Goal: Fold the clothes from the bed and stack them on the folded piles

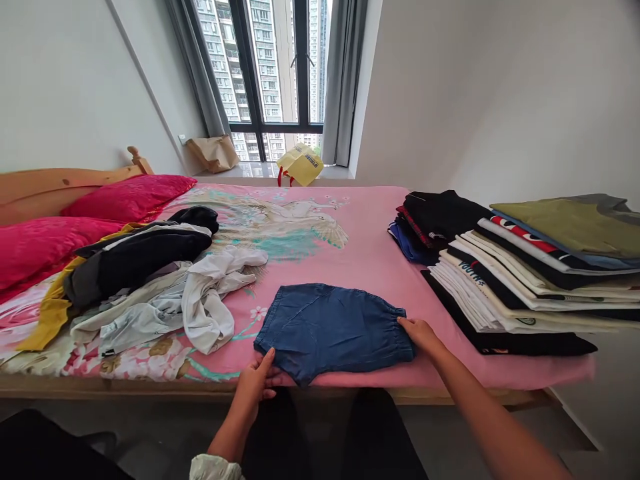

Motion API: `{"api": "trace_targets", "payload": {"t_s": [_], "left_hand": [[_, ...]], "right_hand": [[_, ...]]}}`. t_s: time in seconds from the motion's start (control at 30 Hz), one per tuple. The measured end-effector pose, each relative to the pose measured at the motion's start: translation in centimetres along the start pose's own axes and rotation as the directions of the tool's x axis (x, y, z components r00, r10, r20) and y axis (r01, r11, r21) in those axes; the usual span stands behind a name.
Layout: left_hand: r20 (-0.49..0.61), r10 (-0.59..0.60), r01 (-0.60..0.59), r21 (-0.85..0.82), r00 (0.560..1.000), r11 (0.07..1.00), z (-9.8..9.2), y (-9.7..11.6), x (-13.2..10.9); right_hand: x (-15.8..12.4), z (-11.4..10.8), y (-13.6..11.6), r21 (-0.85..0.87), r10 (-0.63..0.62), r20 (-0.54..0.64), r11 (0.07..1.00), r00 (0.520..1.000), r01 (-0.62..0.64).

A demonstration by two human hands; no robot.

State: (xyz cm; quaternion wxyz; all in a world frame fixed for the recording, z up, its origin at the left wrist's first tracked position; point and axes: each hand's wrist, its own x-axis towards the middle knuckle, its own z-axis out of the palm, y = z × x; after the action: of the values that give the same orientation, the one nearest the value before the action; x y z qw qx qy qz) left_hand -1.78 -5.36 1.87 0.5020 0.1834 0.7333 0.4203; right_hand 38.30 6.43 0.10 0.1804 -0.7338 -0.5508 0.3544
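Note:
A pair of dark blue shorts (335, 330), folded lengthwise, lies flat near the front edge of the bed. My left hand (257, 380) pinches its lower left corner, thumb on top and fingers partly hidden underneath. At the gathered right end, my right hand (417, 333) has the fabric's edge between thumb and fingers. Left of the shorts is a loose heap of clothes, with a crumpled white garment (213, 293) closest. To the right stands a tall stack of folded clothes (530, 280), with an olive shirt (570, 223) on top.
A smaller pile of dark folded clothes (445, 217) sits behind the tall stack. Pink-red pillows (130, 197) lie by the wooden headboard (65, 180). A brown paper bag (213, 153) and a yellow bag (300, 163) are by the window. The patterned pink sheet (370, 220) covers the bed.

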Motion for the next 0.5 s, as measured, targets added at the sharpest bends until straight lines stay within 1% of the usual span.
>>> {"api": "trace_targets", "payload": {"t_s": [0.07, 0.1, 0.2, 0.27, 0.33, 0.4, 0.47, 0.5], "left_hand": [[-0.041, 0.052, -0.054, -0.042, 0.998, 0.998, 0.3, 0.7, 0.1], [-0.061, 0.081, -0.083, -0.024, 0.995, 0.996, 0.5, 1.1, 0.2], [-0.109, 0.163, -0.152, 0.104, 0.981, 0.983, 1.0, 2.3, 0.5], [-0.117, 0.202, -0.182, 0.16, 0.972, 0.97, 1.2, 2.6, 0.6], [-0.12, 0.22, -0.197, 0.178, 0.968, 0.964, 1.2, 2.3, 0.4], [-0.124, 0.232, -0.205, 0.198, 0.965, 0.959, 0.6, 1.5, 0.1], [-0.121, 0.255, -0.219, 0.25, 0.959, 0.943, -0.5, 0.2, -0.4], [-0.124, 0.29, -0.244, 0.298, 0.949, 0.923, -1.2, -0.4, -0.6]], "right_hand": [[0.0, 0.1, 0.0, -0.019, 0.006, -0.009, 1.0, 1.0, -0.006], [0.0, 0.2, -0.1, -0.032, 0.014, -0.018, 0.999, 1.0, -0.015], [0.0, 0.5, -0.7, -0.072, 0.045, -0.063, 0.996, 0.997, -0.049], [-0.1, 0.9, -1.1, -0.089, 0.061, -0.111, 0.993, 0.992, -0.071], [-0.2, 1.3, -1.2, -0.098, 0.069, -0.165, 0.991, 0.984, -0.086], [-0.3, 1.5, -1.1, -0.102, 0.063, -0.207, 0.991, 0.976, -0.086], [-0.5, 1.4, -0.8, -0.105, 0.043, -0.221, 0.992, 0.974, -0.068], [-0.7, 1.1, -0.7, -0.108, 0.037, -0.218, 0.992, 0.975, -0.062]]}}
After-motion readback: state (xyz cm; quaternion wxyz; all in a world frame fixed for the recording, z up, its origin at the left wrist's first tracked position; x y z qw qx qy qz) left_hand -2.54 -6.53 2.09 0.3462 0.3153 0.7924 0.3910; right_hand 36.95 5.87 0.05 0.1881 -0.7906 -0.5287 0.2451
